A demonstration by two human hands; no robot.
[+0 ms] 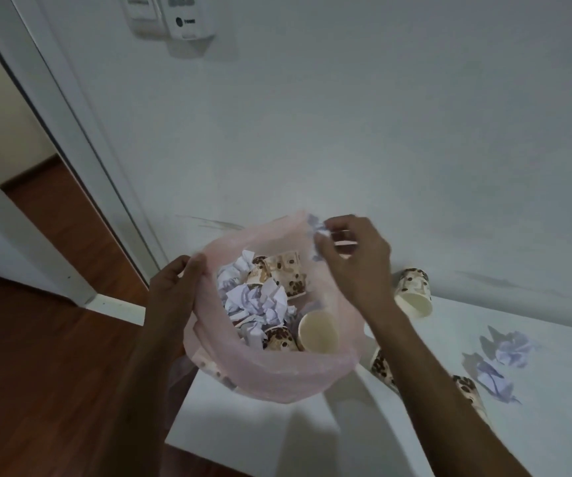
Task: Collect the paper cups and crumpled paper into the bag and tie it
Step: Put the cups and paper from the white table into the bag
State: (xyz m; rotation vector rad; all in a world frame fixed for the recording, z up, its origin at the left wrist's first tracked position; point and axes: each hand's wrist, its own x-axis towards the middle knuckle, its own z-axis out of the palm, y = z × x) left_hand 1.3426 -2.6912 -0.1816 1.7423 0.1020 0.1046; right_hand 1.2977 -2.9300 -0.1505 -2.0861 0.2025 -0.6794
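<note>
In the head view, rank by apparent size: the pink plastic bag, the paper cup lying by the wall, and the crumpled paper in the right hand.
1. Translucent pink plastic bag, clearly largest.
2. Bean-patterned paper cup lying on its side by the wall.
3. Crumpled white paper pinched by the right hand, smallest, though fingers partly hide it.

Light: we see a dim, cool, bluish-grey scene.
Shadows: soft ones lie on the white table (312, 442), left of the crumpled paper balls (515, 349).
Blur: our right hand (356, 259) is smeared at its fingertips.
Edges: the door frame (64, 132) leans from wide-angle distortion.
Focus: the wall fixture (174, 18) looks soft.
</note>
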